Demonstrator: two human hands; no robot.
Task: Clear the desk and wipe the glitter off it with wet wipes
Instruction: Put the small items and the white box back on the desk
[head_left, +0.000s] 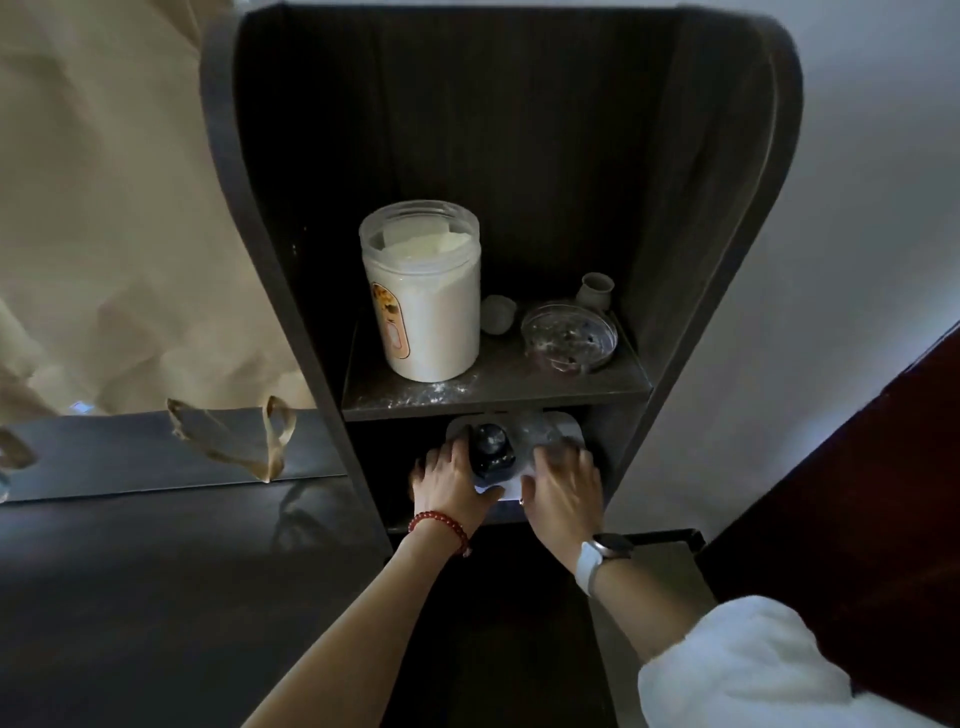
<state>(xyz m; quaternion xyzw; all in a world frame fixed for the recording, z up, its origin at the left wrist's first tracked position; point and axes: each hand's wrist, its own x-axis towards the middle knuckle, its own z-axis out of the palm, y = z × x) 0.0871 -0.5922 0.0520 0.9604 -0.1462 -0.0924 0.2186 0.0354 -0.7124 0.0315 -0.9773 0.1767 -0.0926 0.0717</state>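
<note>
My left hand (449, 483) and right hand (563, 488) reach into the lower compartment of a dark shelf unit (311, 322). Both hold the front of a white tray (566, 423), thumbs at its near edge and fingers on top. A dark round-topped bottle (491, 449) stands on the tray by my left fingers. Something clear lies on the tray under my right fingers; I cannot make out what. The dark desk (156, 597) lies to the left of the shelf unit. No wet wipes are in view.
On the upper shelf stand a big white lidded jar (423, 296), a glass dish (569, 335) and two small pale cups (595, 291), with pale specks (436, 389) on the board. A beige bag's handles (270, 441) hang over the desk's back edge.
</note>
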